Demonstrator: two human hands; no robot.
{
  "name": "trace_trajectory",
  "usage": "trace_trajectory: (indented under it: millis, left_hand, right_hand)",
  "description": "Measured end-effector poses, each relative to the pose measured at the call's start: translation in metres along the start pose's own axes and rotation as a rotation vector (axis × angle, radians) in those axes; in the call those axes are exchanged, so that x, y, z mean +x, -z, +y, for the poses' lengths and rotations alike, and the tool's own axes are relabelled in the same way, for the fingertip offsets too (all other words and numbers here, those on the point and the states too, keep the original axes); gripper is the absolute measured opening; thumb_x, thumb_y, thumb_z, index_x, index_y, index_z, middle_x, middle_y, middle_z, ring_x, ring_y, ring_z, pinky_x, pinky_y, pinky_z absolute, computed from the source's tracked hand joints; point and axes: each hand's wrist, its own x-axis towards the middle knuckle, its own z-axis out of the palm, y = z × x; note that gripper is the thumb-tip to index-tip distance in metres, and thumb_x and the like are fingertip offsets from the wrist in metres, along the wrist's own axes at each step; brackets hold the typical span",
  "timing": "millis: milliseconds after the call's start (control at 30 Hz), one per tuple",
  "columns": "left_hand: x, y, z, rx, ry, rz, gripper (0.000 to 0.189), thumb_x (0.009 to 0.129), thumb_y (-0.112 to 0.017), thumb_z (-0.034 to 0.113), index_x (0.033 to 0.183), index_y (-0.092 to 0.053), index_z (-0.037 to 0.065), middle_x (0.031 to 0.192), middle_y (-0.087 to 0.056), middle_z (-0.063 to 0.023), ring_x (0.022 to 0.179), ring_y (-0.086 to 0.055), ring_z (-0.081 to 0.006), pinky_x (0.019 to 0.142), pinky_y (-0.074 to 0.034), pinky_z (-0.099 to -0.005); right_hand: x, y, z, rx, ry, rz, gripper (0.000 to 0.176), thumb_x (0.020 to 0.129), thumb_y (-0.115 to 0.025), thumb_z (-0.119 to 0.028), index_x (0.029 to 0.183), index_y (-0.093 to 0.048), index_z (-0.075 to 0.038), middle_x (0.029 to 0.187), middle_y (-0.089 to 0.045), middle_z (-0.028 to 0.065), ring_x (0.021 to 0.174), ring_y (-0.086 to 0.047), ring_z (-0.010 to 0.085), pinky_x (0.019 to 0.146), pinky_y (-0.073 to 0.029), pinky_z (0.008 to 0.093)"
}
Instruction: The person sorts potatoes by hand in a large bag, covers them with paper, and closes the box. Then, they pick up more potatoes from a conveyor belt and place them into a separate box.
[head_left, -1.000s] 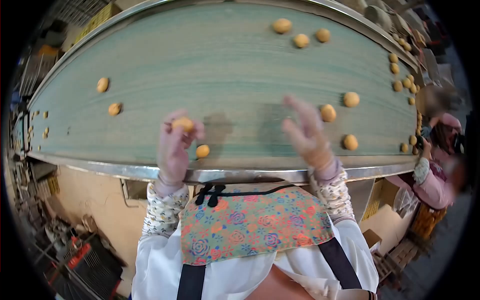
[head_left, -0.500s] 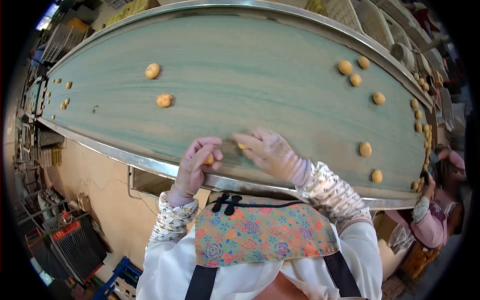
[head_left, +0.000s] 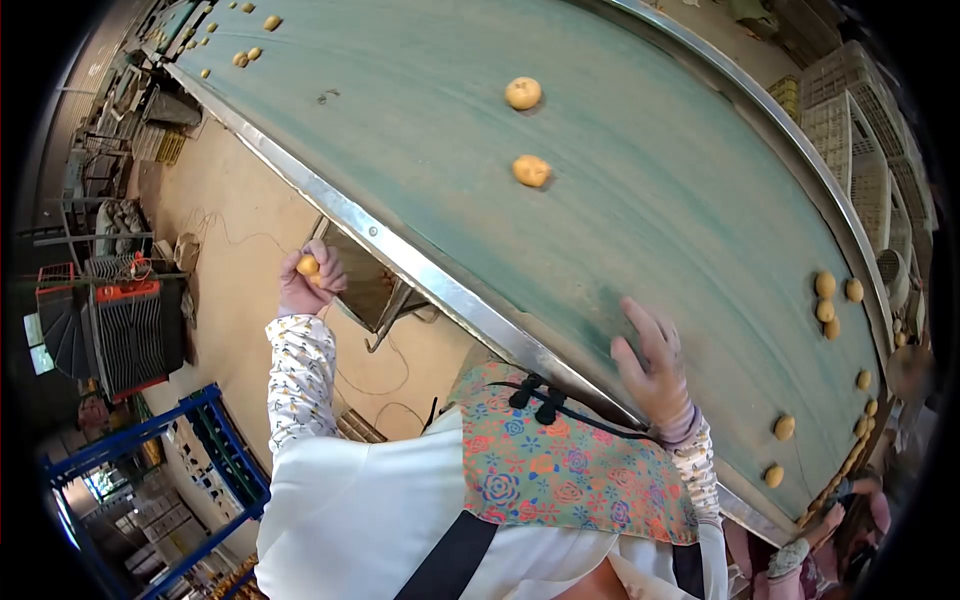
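Beyond the metal rim of the green conveyor belt (head_left: 440, 190), my left hand (head_left: 312, 280) is closed around a small yellow potato (head_left: 308, 265), over an opening beside the belt frame. My right hand (head_left: 655, 365) is over the belt near its close edge, fingers apart and holding nothing. Two potatoes lie farther up the belt, one round (head_left: 523, 93) and one more lumpy (head_left: 531, 171). Several more potatoes (head_left: 784, 427) rest toward the belt's right end.
The belt's metal rim (head_left: 350, 215) runs diagonally in front of me. Plastic crates (head_left: 870, 170) stand behind the belt at right. A blue metal rack (head_left: 130, 430) is at lower left. A co-worker's arm (head_left: 800, 550) reaches in at lower right.
My left hand has moved left, off the belt, with the potato. My right hand has opened, and the yellow piece at its fingers no longer shows. The view has turned left.
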Motion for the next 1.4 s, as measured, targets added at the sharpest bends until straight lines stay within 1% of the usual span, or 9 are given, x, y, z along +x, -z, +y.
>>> trace_trajectory:
  millis: [167,233,400,633,733,900,1067,1200,1400]
  left_hand:
    - [-0.012,0.11,-0.004,0.376,0.403,1.304,0.05,0.092,-0.049,0.051,0.124,-0.058,0.014,0.116,-0.059,-0.0102,0.1,-0.057,-0.0282,0.092,-0.044,-0.0494]
    - [0.004,0.215,0.004,0.501,0.085,1.449,0.059,0.091,-0.052,0.052,0.135,-0.05,0.012,0.129,-0.053,-0.0128,0.115,-0.052,-0.0291,0.1,-0.039,-0.045]
    - [0.1,0.003,0.03,1.532,-0.826,0.872,0.051,0.092,-0.061,0.028,0.133,-0.048,-0.001,0.122,-0.056,-0.0151,0.108,-0.055,-0.0257,0.096,-0.043,-0.0362]
    - [0.141,-0.148,-0.038,0.47,-0.046,-0.045,0.032,0.099,-0.047,0.018,0.125,-0.054,0.0,0.108,-0.062,-0.0086,0.092,-0.058,-0.0151,0.086,-0.046,-0.0293]
    - [0.135,-0.144,-0.028,0.392,-0.004,-0.034,0.031,0.1,-0.043,0.023,0.115,-0.058,0.0,0.099,-0.064,-0.0081,0.084,-0.057,-0.0146,0.079,-0.045,-0.0271]
    - [0.163,-0.097,-0.033,0.805,0.194,-0.11,0.027,0.097,-0.053,0.024,0.1,-0.063,0.0,0.103,-0.064,-0.0081,0.076,-0.057,-0.0134,0.076,-0.045,-0.0258]
    - [0.207,-0.076,0.036,1.616,-0.697,-0.225,0.032,0.086,-0.066,0.024,0.112,-0.062,0.006,0.12,-0.059,-0.0145,0.099,-0.06,-0.0295,0.087,-0.047,-0.0388]
    - [0.239,0.046,0.124,2.204,-0.488,0.616,0.05,0.08,-0.068,0.034,0.123,-0.055,0.013,0.123,-0.055,-0.0193,0.112,-0.053,-0.0391,0.096,-0.043,-0.045]
    - [0.252,0.069,0.154,2.02,0.03,0.339,0.03,0.084,-0.067,0.03,0.105,-0.06,0.009,0.095,-0.065,-0.0103,0.089,-0.063,-0.0274,0.078,-0.05,-0.0396]
  right_hand:
    - [0.012,-0.021,-0.01,-0.04,0.045,-0.006,0.048,0.081,-0.069,-0.01,0.127,-0.056,-0.004,0.117,-0.062,0.0152,0.091,-0.058,0.0292,0.084,-0.046,0.0377]
    - [0.023,-0.018,-0.012,-0.122,0.119,0.05,0.049,0.081,-0.069,-0.01,0.127,-0.056,-0.003,0.118,-0.061,0.0164,0.096,-0.058,0.0317,0.086,-0.046,0.0383]
    - [0.079,-0.009,-0.005,-0.233,0.126,0.254,0.051,0.081,-0.068,-0.017,0.128,-0.054,-0.001,0.122,-0.058,0.0224,0.111,-0.055,0.0381,0.095,-0.043,0.0456]
    - [0.176,-0.092,-0.031,-0.474,0.371,0.08,0.054,0.077,-0.069,-0.029,0.127,-0.058,-0.013,0.126,-0.052,0.0231,0.121,-0.048,0.0384,0.101,-0.036,0.0517]
    - [0.189,-0.063,-0.039,-0.551,-0.237,-0.103,0.054,0.076,-0.069,-0.029,0.127,-0.058,-0.014,0.129,-0.051,0.0222,0.123,-0.046,0.0379,0.103,-0.035,0.0493]
    - [0.249,-0.081,-0.048,-0.576,0.152,0.323,0.057,0.078,-0.069,-0.029,0.131,-0.054,-0.015,0.131,-0.05,0.0225,0.125,-0.045,0.0392,0.105,-0.034,0.051]
    - [0.288,-0.108,-0.018,-0.402,0.164,0.226,0.058,0.076,-0.07,-0.023,0.131,-0.052,-0.015,0.12,-0.055,0.0161,0.116,-0.049,0.0369,0.1,-0.039,0.0468]
    - [0.245,-0.107,-0.053,-0.238,0.142,0.006,0.046,0.075,-0.07,-0.021,0.119,-0.059,-0.013,0.116,-0.055,0.0149,0.109,-0.052,0.0368,0.094,-0.042,0.0455]
    - [0.218,-0.114,-0.064,-0.375,0.141,0.041,0.051,0.073,-0.071,-0.025,0.12,-0.058,-0.011,0.118,-0.054,0.0165,0.112,-0.051,0.0374,0.094,-0.042,0.0468]
